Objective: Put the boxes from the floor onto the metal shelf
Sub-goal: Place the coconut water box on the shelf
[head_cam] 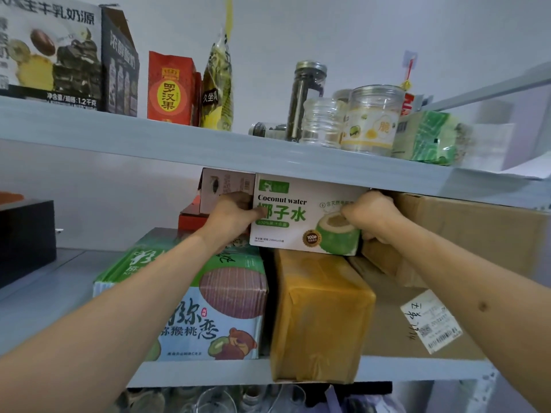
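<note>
The coconut water box [307, 214] sits high in the middle tier of the metal shelf [208, 147], its base on the yellow-taped parcel [320, 317] and its top just under the upper shelf board — apparently stacked because the tier is already full. The left hand [235, 214] curls shut on its 9 o'clock edge and the right hand [371, 217] on its 3 o'clock edge, a two-sided grip that likely keeps it level in the narrow gap. The kiwi carton [205, 308] lies at 7 o'clock and a brown carton [471, 242] at 3 o'clock — both hemming it in.

White-and-green coconut water box [301, 216], yellow-brown taped parcel [320, 314] — pale grey metal shelf [179, 144]
</note>
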